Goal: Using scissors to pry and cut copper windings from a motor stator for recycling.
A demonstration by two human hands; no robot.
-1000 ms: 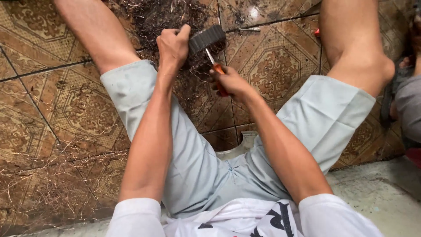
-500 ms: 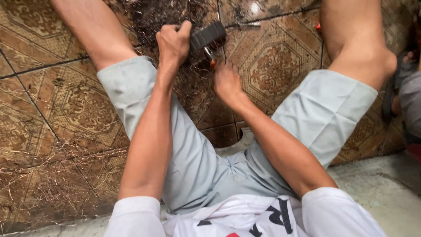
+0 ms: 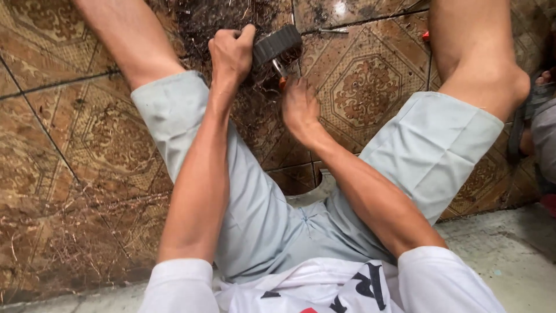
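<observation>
- The patterned brown floor tiles (image 3: 63,145) fill the left of the view, with dry fibrous litter scattered over their lower part.
- The person sits on the floor with legs spread, in pale grey shorts (image 3: 260,214) and a white shirt (image 3: 313,287) at the bottom edge.
- A dark heap of tangled fibres (image 3: 214,17) lies on the tiles between the knees, at the top of the view.
- The left hand (image 3: 230,53) is closed in a fist around one end of a dark ribbed block (image 3: 277,44), thumb up against its side; the block sticks out to the right of the fist, held just above the heap's edge.
- A thin metal tool with an orange handle (image 3: 280,71) runs from just under the block down into the right hand.
- The right hand (image 3: 299,107) is curled shut over that handle, knuckles toward the camera; most of the handle is hidden, so the tool's kind is hard to tell, perhaps a small screwdriver.
- A thin metal rod (image 3: 333,30) lies on the tile just right of the block.
- At the far right edge, beyond the person's right knee, a sandalled foot (image 3: 530,110) of another person rests on the floor.
</observation>
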